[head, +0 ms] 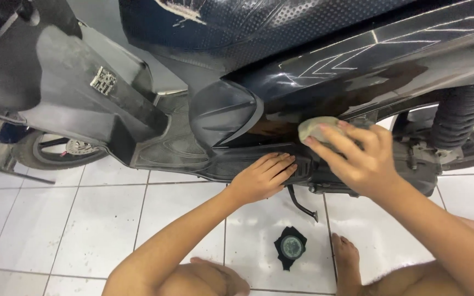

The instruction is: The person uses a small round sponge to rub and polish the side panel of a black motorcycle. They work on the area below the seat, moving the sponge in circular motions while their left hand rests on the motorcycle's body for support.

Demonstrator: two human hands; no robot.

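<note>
A dark blue scooter (325, 66) stands side-on in front of me on white floor tiles. My right hand (357, 156) presses a pale yellow-green sponge (316, 127) against the glossy lower side panel. My left hand (263, 176) lies flat, fingers together, on the black footboard edge just below and left of the sponge. Both forearms reach in from the bottom of the view.
A small round tin on a black cloth (291, 246) sits on the tiles beneath the scooter. The side stand (302, 204) hangs down near it. The front wheel (56, 149) is at left, the rear shock (459, 118) at right. My bare foot (348, 260) and knees are at the bottom.
</note>
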